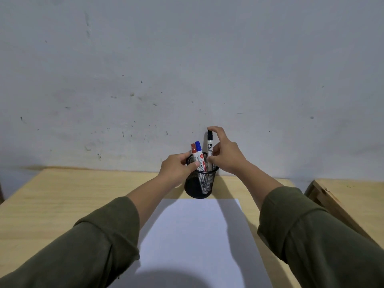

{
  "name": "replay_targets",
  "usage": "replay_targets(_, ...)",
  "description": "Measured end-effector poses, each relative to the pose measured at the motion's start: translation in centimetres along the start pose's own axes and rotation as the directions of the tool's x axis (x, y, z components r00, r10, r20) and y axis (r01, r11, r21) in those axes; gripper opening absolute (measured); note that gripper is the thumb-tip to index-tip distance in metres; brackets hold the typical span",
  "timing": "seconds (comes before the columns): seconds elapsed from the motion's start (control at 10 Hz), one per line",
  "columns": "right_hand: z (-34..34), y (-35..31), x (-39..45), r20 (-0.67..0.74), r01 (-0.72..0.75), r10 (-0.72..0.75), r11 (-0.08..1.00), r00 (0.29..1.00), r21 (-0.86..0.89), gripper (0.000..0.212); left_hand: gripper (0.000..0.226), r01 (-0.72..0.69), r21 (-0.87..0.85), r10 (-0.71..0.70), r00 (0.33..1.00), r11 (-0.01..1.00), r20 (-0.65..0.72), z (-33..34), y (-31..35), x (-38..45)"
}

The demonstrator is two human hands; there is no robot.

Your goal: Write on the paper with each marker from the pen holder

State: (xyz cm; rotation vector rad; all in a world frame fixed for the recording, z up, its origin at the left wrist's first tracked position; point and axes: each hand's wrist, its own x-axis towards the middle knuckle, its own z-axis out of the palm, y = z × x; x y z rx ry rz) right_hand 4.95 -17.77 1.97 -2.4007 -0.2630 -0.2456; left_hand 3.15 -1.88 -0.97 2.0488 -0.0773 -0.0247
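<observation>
A black mesh pen holder (196,188) stands at the far edge of the table, just behind a blank white sheet of paper (197,235). A red-capped marker (193,148) and a blue-capped marker (198,146) lean in it. My left hand (176,169) grips the holder's left rim, thumb against the blue marker's barrel. My right hand (225,154) pinches a black-capped marker (210,145), raised upright with its lower end still inside the holder.
The light wooden table (62,200) meets a grey, marked wall (187,69). A second wooden surface (342,196) sits to the right, its edge angled toward me. My head's shadow falls on the paper's near end.
</observation>
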Motion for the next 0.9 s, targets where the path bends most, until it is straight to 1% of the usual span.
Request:
replay_targets(0.1,0.5,0.1,0.2,0.026,-0.002,0.002,1.0,1.0,-0.005,0.075,0.046,0.001,-0.028,-0.001,1.0,1.0,-0.003,0.1,-0.1,0.0)
replay_targets(0.2,0.8,0.3,0.2,0.039,0.01,-0.008,0.999,0.999,-0.031,0.066,0.046,0.003,-0.04,-0.003,1.0,0.999,-0.006,0.1,-0.2,0.0)
replay_targets(0.3,1.2,0.6,0.4,0.019,0.026,-0.024,0.996,1.0,-0.083,0.066,0.044,-0.001,-0.038,0.0,1.0,0.999,-0.013,0.2,-0.2,0.0)
replay_targets(0.4,1.4,0.9,0.6,-0.029,0.024,-0.028,0.991,0.999,-0.135,0.068,0.043,0.003,-0.04,-0.003,1.0,0.999,-0.022,0.2,-0.1,0.0)
replay_targets(0.5,1.2,1.0,0.4,-0.038,0.002,-0.007,0.991,0.999,-0.134,0.07,0.045,0.003,-0.042,-0.004,1.0,0.999,-0.025,0.3,0.1,-0.3)
replay_targets(0.6,0.7,0.5,-0.4,-0.08,-0.016,0.008,0.995,0.997,-0.102,0.07,0.055,-0.003,0.014,0.004,0.998,1.0,-0.063,0.2,0.3,-0.7)
replay_targets(0.7,-0.6,-1.0,-2.1,-0.139,-0.036,0.03,0.998,0.99,-0.042,0.061,0.063,0.043,0.059,-0.036,0.992,0.997,-0.122,-0.2,0.8,-1.5)
replay_targets(0.8,-2.1,-3.3,-4.9,-0.217,-0.032,0.055,0.994,0.975,0.105,0.051,0.055,0.003,-0.023,-0.009,0.971,1.0,-0.239,-0.9,2.2,-3.5)
replay_targets(0.9,-3.1,-5.2,-9.9,-0.232,0.003,0.082,0.94,0.969,0.342,0.037,0.039,-0.055,-0.276,-0.045,0.938,0.96,-0.343,-0.8,3.3,-6.9)
